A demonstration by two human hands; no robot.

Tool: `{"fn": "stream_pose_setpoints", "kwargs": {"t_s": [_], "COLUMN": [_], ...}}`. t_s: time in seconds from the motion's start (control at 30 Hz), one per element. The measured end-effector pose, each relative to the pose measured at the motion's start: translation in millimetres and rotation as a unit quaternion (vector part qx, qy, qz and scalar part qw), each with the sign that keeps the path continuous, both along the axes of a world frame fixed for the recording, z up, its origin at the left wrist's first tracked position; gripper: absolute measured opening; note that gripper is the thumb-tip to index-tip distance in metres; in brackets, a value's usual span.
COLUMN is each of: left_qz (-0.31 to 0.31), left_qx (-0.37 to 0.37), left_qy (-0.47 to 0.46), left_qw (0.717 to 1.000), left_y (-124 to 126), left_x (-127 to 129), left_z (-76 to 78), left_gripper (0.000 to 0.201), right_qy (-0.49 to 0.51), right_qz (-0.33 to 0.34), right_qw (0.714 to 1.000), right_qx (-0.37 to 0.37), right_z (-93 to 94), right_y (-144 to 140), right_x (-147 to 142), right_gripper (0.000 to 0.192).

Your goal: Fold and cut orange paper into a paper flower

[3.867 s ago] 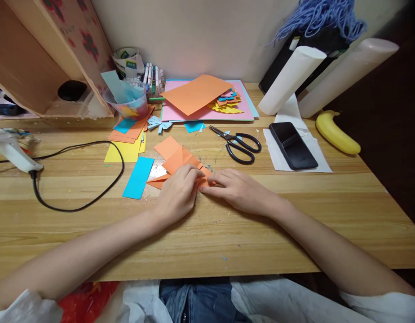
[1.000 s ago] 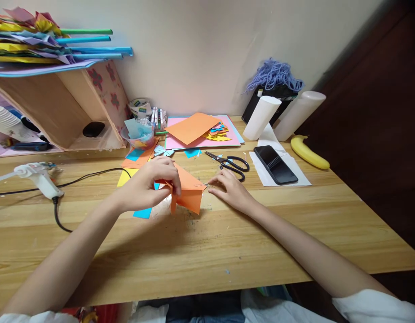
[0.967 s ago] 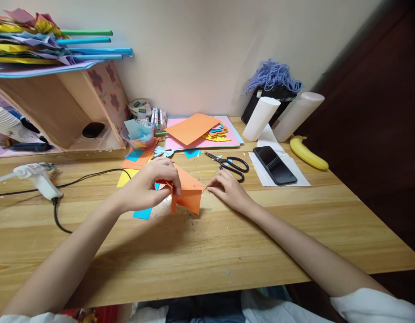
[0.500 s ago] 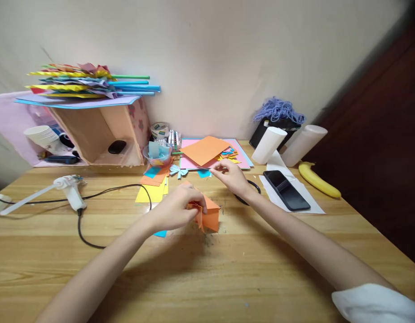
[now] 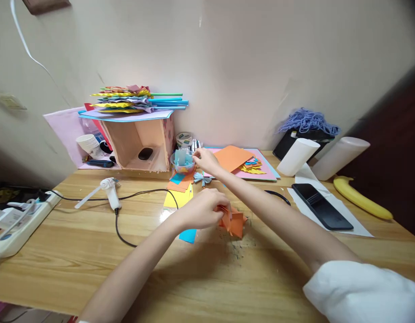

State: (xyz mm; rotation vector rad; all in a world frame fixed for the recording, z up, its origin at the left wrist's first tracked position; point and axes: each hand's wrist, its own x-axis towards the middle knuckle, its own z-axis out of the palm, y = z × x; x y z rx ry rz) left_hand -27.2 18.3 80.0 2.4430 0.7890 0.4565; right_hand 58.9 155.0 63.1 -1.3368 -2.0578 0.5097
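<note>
My left hand (image 5: 205, 210) is closed on a folded orange paper piece (image 5: 237, 225), held low over the middle of the table. My right hand (image 5: 206, 161) reaches farther back, its fingertips pinched at the right side of a clear plastic bowl (image 5: 174, 162) with blue paper pieces in it. Whether something small sits between those fingertips, I cannot tell. Below the bowl lie orange and yellow paper sheets (image 5: 176, 200) and a pale blue folded paper strip figure (image 5: 202, 179). A blue paper piece (image 5: 187, 236) is partly under my left wrist.
A hot glue gun (image 5: 110, 194) with its black cord rests at left, near a power strip (image 5: 25, 224). Behind stands an open box (image 5: 138, 139) topped with paper flowers (image 5: 123, 98). Rightward are an orange sheet (image 5: 235, 157), a phone (image 5: 322, 206), white rolls (image 5: 300, 157) and a banana (image 5: 362, 197).
My right hand has moved left from the stacked sheets to the bowl. My left hand still grips the folded orange paper. The view has turned leftward, bringing the power strip into sight.
</note>
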Motion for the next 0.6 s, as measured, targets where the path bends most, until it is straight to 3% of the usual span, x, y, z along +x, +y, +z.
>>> {"fn": "stream_pose_setpoints", "kwargs": {"t_s": [0.13,0.17,0.23,0.4,0.6], "left_qz": [-0.002,0.004,0.008,0.021,-0.011], "left_qx": [-0.023,-0.025,-0.019,0.013,0.029], "left_qy": [-0.026,-0.032,-0.053,-0.082,-0.136], "left_qw": [0.999,0.999,0.998,0.996,0.990], "left_y": [5.9,7.4,9.9,10.7,2.3], "left_x": [-3.7,-4.2,-4.2,0.5,12.6], "left_z": [-0.1,-0.6,-1.6,-2.5,-9.0], "left_gripper": [0.033,0.035,0.037,0.034,0.030], "right_qy": [-0.016,-0.024,-0.033,0.010,0.119], "right_qz": [0.158,0.259,0.325,0.323,0.290], "right_qw": [0.984,0.955,0.914,0.882,0.850], "right_qx": [-0.085,-0.144,-0.239,-0.343,-0.422], "right_z": [11.2,12.7,12.7,0.1,-21.3], "right_y": [-36.5,-46.8,-66.7,-104.8,-137.1], "right_x": [51.8,65.0,88.2,116.8,106.3], "right_gripper": [0.019,0.022,0.021,0.020,0.012]}}
